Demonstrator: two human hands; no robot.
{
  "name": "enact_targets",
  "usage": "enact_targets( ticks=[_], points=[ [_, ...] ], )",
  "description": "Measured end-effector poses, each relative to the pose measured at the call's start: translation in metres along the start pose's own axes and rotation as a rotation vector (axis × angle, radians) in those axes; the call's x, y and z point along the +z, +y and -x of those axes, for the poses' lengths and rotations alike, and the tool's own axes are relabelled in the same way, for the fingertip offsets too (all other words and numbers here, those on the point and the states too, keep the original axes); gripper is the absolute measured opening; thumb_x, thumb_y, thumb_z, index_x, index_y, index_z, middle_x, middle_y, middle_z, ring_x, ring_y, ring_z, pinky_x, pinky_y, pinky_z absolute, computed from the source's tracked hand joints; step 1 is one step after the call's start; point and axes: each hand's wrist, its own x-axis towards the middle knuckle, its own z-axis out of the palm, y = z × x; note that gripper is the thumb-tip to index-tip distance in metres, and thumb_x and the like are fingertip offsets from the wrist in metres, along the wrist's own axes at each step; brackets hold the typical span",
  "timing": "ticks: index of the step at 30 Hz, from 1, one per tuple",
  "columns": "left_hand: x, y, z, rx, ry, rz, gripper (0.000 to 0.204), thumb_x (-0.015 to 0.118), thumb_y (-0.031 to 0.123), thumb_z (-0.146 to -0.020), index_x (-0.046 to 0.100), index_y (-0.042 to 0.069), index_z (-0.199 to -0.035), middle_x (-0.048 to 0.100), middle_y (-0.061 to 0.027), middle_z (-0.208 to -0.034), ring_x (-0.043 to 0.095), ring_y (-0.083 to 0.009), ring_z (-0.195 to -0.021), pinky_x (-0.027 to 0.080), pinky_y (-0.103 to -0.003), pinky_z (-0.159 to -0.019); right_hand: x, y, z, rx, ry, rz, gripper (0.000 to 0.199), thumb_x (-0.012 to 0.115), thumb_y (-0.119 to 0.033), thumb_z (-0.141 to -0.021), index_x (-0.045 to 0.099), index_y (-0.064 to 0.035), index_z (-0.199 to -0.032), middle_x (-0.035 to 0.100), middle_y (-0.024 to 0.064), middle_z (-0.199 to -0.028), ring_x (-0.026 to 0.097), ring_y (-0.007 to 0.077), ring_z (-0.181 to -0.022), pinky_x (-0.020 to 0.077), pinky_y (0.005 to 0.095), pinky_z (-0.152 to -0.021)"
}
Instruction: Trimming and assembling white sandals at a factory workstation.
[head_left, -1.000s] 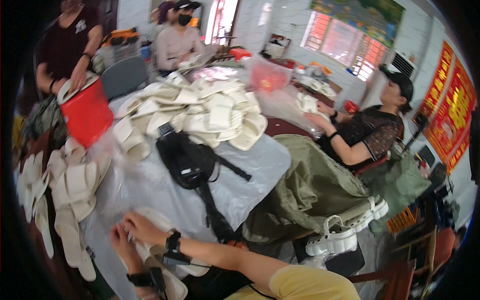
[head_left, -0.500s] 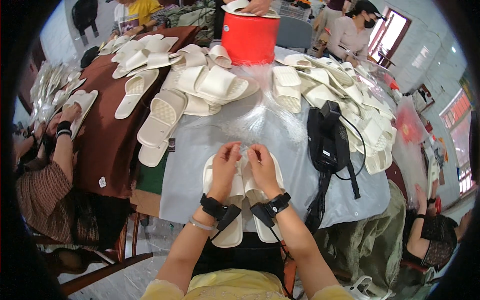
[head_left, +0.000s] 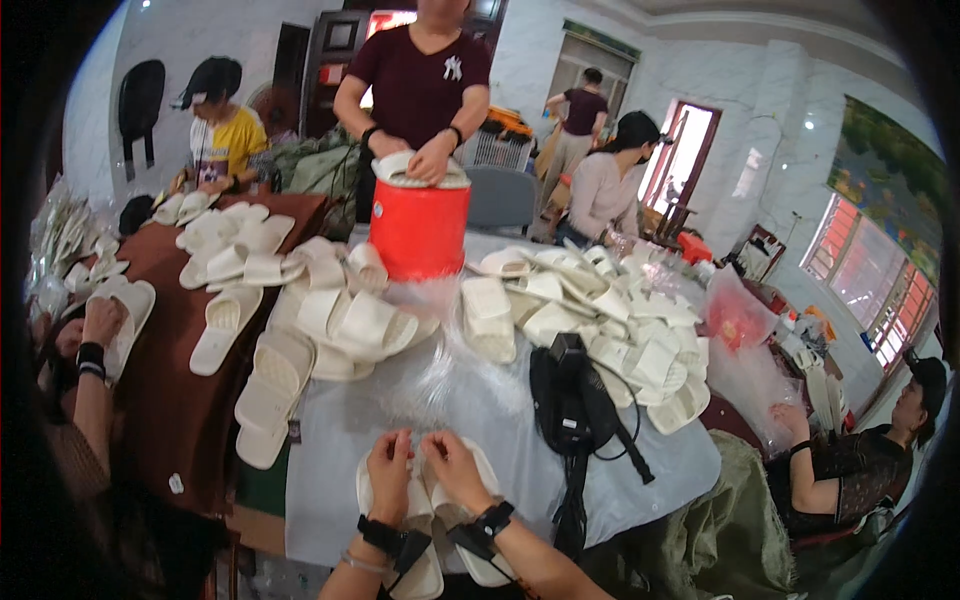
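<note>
A pair of cream slippers lies side by side on the near edge of the grey-covered table: the left slipper (head_left: 424, 578) and the right slipper (head_left: 482, 462). Over the left one is my left hand (head_left: 390, 478), its thumb and fingers pinched together near the slipper's far end. Close beside it, my right hand (head_left: 456, 470) has its fingers curled into a similar pinch above the other slipper. The two sets of fingertips are a small gap apart. Whatever they grip, if anything, is too small to see. A black device with a strap circles each wrist.
Cream slippers are heaped at the left (head_left: 345, 318) and right (head_left: 640, 335), with clear plastic bags (head_left: 445, 365) between. A black pouch with cable (head_left: 570, 400) lies right of my hands. Behind a red bucket (head_left: 420, 230) a person handles a slipper; other people work around.
The view has tilted upward and turned rightward, so the table and my hands sit lower and further left in the picture. Both hands stay pinched over the slippers.
</note>
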Motion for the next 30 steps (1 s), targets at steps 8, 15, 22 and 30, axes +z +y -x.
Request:
enact_targets(
  ticks=[8,15,22,30],
  points=[
    [-0.001,0.005,0.005,-0.028,-0.011,0.073,0.016,0.058,0.019,-0.084,0.056,0.004,-0.091,0.056,0.0004,-0.077,0.051,-0.0074,-0.068,0.041,-0.02,-0.058,0.002,0.004,-0.002,-0.049,-0.034,0.034,0.019,0.053,-0.019,-0.086,0.054,-0.0012,-0.093,0.058,0.0073,-0.082,0.054,0.0133,-0.073,0.0435,0.0256,-0.067],
    [0.006,-0.006,-0.002,0.005,-0.12,0.105,0.016,0.058,0.015,-0.083,0.058,0.001,-0.092,0.059,-0.0025,-0.082,0.054,-0.009,-0.074,0.044,-0.022,-0.067,-0.005,0.002,-0.002,-0.02,0.016,0.029,0.015,0.054,-0.014,-0.085,0.054,-0.0009,-0.092,0.058,0.006,-0.081,0.053,0.0119,-0.073,0.0436,0.0248,-0.067],
    [0.003,0.003,-0.001,0.039,-0.056,0.102,0.017,0.06,0.014,-0.082,0.059,0.0,-0.09,0.059,-0.0027,-0.081,0.053,-0.0093,-0.074,0.043,-0.022,-0.067,-0.001,0.008,-0.003,0.007,-0.012,-0.069,0.012,0.053,-0.011,-0.085,0.052,-0.001,-0.092,0.057,0.0032,-0.082,0.052,0.0083,-0.072,0.0427,0.022,-0.066],
    [0.003,0.005,0.002,0.021,-0.125,-0.026,0.017,0.059,0.015,-0.082,0.057,0.0,-0.089,0.059,-0.0034,-0.079,0.052,-0.0089,-0.071,0.043,-0.022,-0.065,-0.003,0.01,-0.006,0.028,0.045,-0.065,0.012,0.053,-0.011,-0.085,0.052,0.0001,-0.09,0.056,0.0084,-0.08,0.054,0.0147,-0.071,0.0439,0.0261,-0.066]
  ],
)
